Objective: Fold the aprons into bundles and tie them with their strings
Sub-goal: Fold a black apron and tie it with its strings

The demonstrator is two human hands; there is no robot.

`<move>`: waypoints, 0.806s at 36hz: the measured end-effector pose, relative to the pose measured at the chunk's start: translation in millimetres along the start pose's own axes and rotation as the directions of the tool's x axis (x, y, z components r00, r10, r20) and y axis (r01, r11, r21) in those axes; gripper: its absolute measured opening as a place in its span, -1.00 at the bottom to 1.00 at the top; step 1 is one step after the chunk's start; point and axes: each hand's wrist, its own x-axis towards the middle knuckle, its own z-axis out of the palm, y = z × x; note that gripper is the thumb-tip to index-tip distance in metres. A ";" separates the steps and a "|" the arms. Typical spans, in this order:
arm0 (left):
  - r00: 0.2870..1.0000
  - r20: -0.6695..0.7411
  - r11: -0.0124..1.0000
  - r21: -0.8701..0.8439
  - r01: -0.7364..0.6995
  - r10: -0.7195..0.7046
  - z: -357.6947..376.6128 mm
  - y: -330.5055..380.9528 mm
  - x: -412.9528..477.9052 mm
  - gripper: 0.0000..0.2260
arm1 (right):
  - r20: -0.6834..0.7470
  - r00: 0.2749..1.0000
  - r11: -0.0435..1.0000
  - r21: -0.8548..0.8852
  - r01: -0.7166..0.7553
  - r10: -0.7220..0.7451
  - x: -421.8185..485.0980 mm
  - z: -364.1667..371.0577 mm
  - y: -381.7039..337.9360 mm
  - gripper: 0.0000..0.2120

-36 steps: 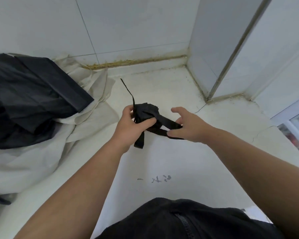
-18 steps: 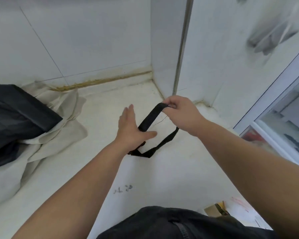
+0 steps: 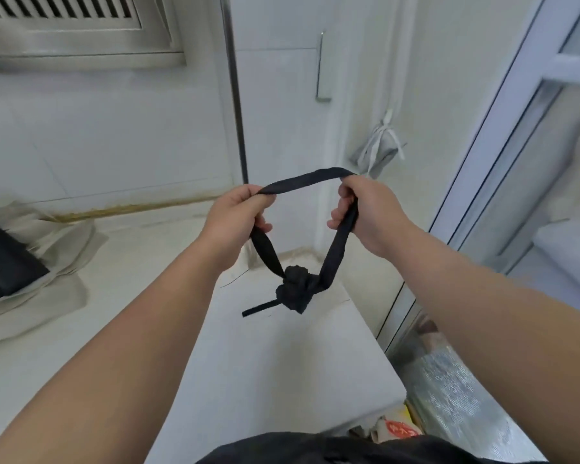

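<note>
Raised higher above the white counter [image 3: 282, 380] than half a second ago, the small knotted black apron bundle [image 3: 295, 291] hangs at six o'clock, midway below the left hand [image 3: 236, 214] and right hand [image 3: 367, 212]. Both fists curl round its flat black fabric strap [image 3: 305, 178], apparently taut, spanning nine to three.

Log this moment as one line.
left hand: grips strap | right hand: grips strap | black bundle: knotted, hangs from strap

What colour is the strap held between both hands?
Plain black strap, matching its knotted bundle; clearest in the head view.
</note>
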 end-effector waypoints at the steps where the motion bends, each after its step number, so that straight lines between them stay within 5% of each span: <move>1: 0.999 0.054 1.000 0.003 -0.010 0.009 11.5 7.7 0.5 -0.91 | -0.023 1.000 1.000 0.002 -0.003 0.003 0.9 -9.1 -11.5 -0.76; 11: 0.958 0.116 0.964 0.021 -0.265 0.261 96.8 80.1 21.4 -0.79 | -0.037 0.995 0.989 -0.116 0.092 -0.097 4.5 -71.8 -103.5 -0.74; 16: 0.895 0.308 0.925 0.096 -0.367 0.323 137.1 119.2 24.4 -0.84 | -0.073 0.985 0.984 -0.100 0.146 -0.154 6.3 -99.0 -147.5 -0.77; 23: 0.895 0.094 0.898 0.011 -0.440 0.437 177.1 177.9 49.9 -0.83 | -0.097 0.901 0.906 -0.031 0.423 -0.424 9.4 -108.2 -199.1 -0.89; 29: 0.808 0.126 0.795 0.145 -0.590 0.576 202.3 220.1 64.8 -0.90 | -0.211 0.827 0.847 -0.009 0.532 -0.522 23.1 -131.5 -236.9 -0.89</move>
